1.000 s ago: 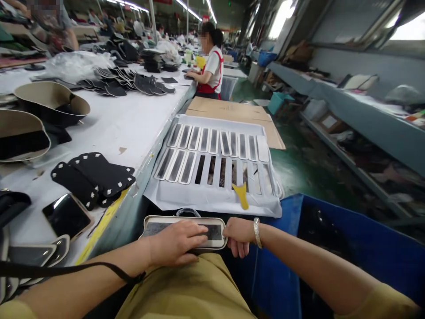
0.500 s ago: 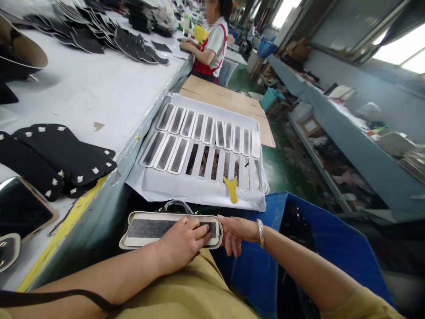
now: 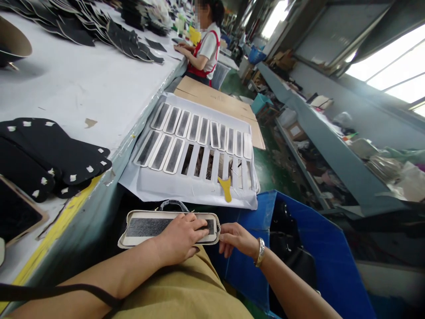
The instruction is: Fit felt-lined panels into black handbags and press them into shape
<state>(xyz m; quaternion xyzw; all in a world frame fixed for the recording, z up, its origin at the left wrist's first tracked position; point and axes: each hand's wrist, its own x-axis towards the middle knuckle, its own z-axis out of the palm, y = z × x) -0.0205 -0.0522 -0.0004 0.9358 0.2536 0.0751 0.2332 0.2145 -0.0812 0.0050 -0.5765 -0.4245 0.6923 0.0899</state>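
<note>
A long beige strip piece with a dark grey middle lies across my lap, below the table edge. My left hand rests flat on its right half, fingers stretched over the dark middle. My right hand, with a silver bracelet on the wrist, pinches the strip's right end between thumb and fingers. Just beyond it a white rack holds two rows of similar strips, several slots in the near row bare. A small yellow tool lies on the rack's front edge.
Black cut pieces with white tabs lie on the white worktable at left. A blue bin stands at my right knee. Cardboard lies past the rack. A co-worker in a red apron works farther down the table.
The view has swung right and down. My right hand has slid from under the strip's end to a pinch at its tip. My left hand stays pressed on the strip.
</note>
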